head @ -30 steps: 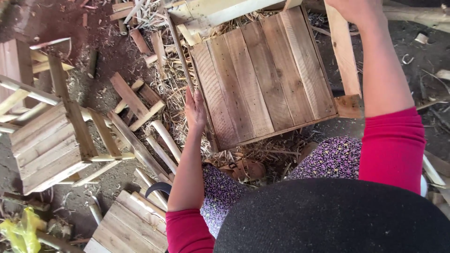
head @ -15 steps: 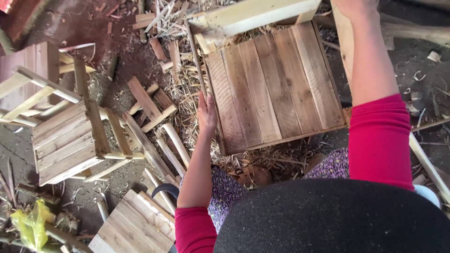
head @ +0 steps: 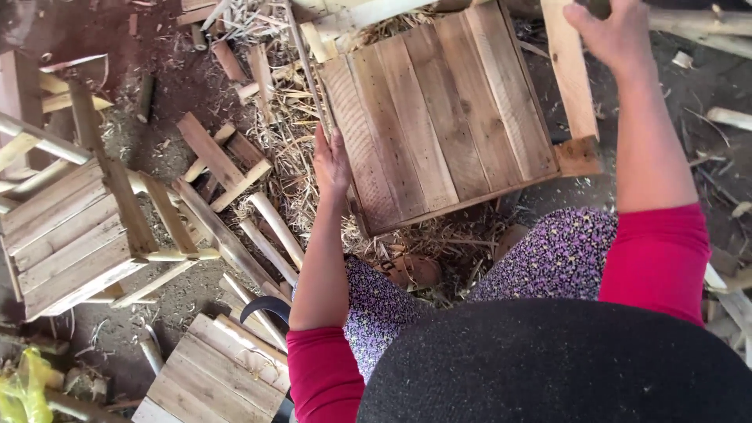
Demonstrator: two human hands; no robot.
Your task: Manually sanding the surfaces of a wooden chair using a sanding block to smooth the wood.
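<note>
My left hand (head: 332,166) lies flat against the slatted panel's (head: 439,117) left edge; my right hand (head: 615,35), above its right post (head: 570,70), grips something dark.

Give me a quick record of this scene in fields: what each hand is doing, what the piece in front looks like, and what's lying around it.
Left hand: pressed flat against the left edge of the slatted wooden panel
Right hand: gripping a dark object at the top edge of the view, too cut off to identify, over the upright plank
Panel: about five boards side by side, lying over straw
Left of it: small wooden chair, loose wood offcuts
Bottom left: another slatted panel, yellow plastic
Ground: dark soil
</note>
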